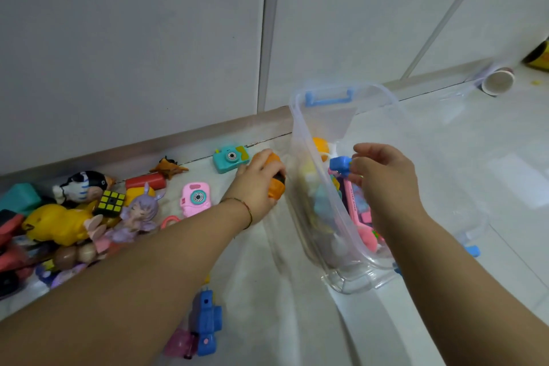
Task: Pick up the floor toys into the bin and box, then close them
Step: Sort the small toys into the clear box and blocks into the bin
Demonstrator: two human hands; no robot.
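Two hands are seen at a clear plastic bin point(300, 116) standing on a pale floor point(297, 321) strewn with toys.

An orange toy point(274, 178) is gripped in the closed left hand point(255, 184), held just left of the bin's wall; a small blue toy point(340, 165) is pinched between the fingers point(353, 161) of the right hand point(383, 181) over the bin's open top. One bin is shown, fitted with a blue handle point(328, 97) at its far end and partly filled with coloured pieces. Two toy cameras are counted left of the bin, one teal point(230, 157) and one pink point(196, 198); one puzzle cube point(110, 202) and one purple-haired doll point(139, 214) lie further left. A blue toy point(208, 321) lies nearer than the bin. No writing can be read.
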